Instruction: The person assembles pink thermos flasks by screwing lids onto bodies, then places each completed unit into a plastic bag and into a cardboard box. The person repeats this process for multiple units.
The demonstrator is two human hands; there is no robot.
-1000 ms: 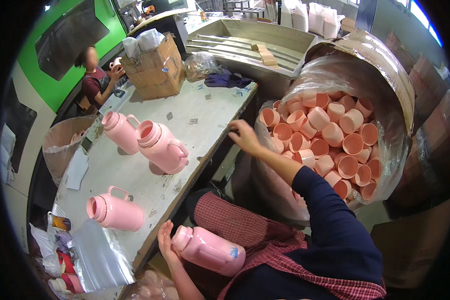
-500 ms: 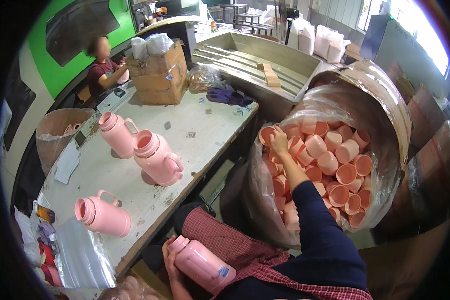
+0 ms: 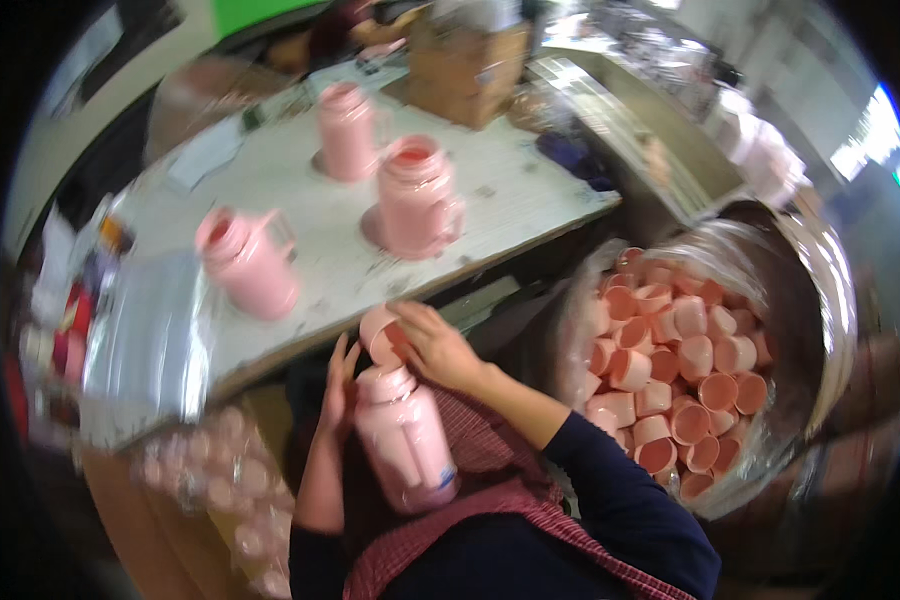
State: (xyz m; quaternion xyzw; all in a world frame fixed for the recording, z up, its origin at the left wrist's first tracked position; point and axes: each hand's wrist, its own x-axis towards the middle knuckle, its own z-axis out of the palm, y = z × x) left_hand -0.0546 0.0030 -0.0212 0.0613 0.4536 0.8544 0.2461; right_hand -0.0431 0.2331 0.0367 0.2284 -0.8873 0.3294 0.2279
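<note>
A pink vacuum flask (image 3: 407, 440) stands nearly upright in my lap, its neck toward the table edge. Just above its neck is a pink cup-shaped lid (image 3: 376, 335), tilted, with my right hand (image 3: 438, 345) closed on its right side. My left hand (image 3: 338, 388) is beside the flask's neck and the lid, fingers stretched upward; whether it touches either is unclear. On the table (image 3: 300, 180) stand three more pink flasks with open tops: one at the left (image 3: 250, 262), one at the back (image 3: 348, 135), and one nearer the middle (image 3: 415, 200).
At right, a plastic-lined container (image 3: 820, 370) holds many pink cups (image 3: 690, 415). Clear plastic sheets (image 3: 150, 335) lie on the table's left end; a cardboard box (image 3: 467, 65) stands at its back near another person's arm (image 3: 375, 30). Wrapped pink pieces (image 3: 215, 465) sit below the table edge.
My right hand has come from the container to the flask with a pink cup-shaped lid. The flask has tipped up toward vertical, and my left hand has moved up by its neck. The view has shifted.
</note>
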